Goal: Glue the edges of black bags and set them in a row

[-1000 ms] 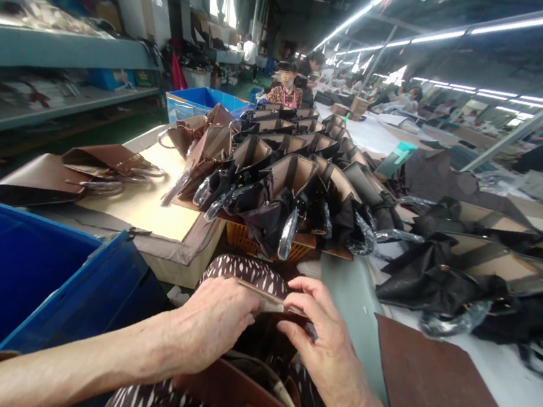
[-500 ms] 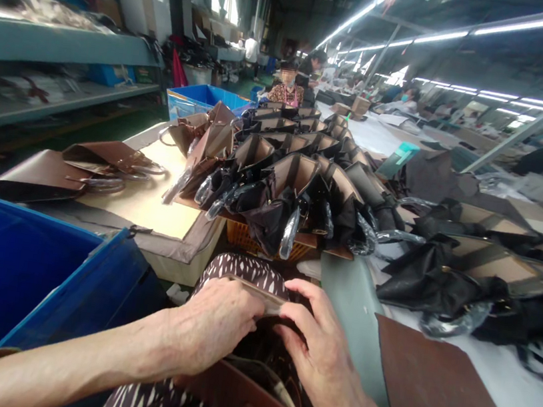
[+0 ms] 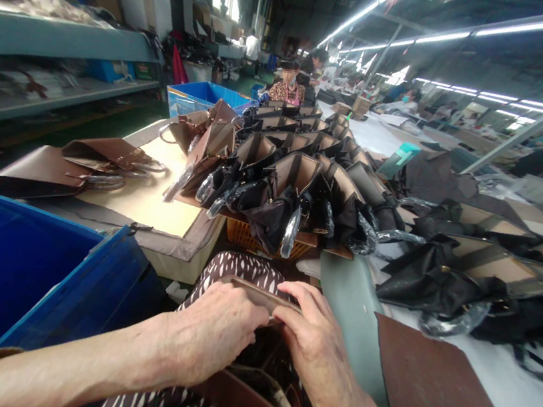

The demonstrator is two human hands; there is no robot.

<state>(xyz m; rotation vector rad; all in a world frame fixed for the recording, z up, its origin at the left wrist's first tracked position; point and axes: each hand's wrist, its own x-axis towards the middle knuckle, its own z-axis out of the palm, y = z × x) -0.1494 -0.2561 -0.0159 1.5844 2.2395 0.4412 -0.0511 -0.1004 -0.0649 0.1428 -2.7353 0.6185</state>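
Observation:
A brown handbag (image 3: 244, 398) lies across my lap on patterned cloth (image 3: 242, 267), its dark mouth turned up between my hands. My left hand (image 3: 221, 328) is closed on the bag's far rim, knuckles up, fingertips hidden behind the edge. From the other side, my right hand (image 3: 315, 344) pinches the same rim, its fingers over the top and the thumb mostly out of sight. The two hands nearly touch. Beyond my knees, several black bags (image 3: 296, 173) with tan linings and plastic-wrapped handles crowd together above an orange basket (image 3: 241, 234).
A blue bin (image 3: 15, 262) stands close on my left. Brown bags (image 3: 43, 171) rest on a pale padded surface (image 3: 166, 195). At right are a brown sheet (image 3: 441, 396) and more black bags (image 3: 484, 274). A person (image 3: 288, 88) sits beyond the pile.
My right hand has shifted slightly left along the rim, its fingers now closer together and pressed on the edge. My left hand stays on the rim, slightly lower.

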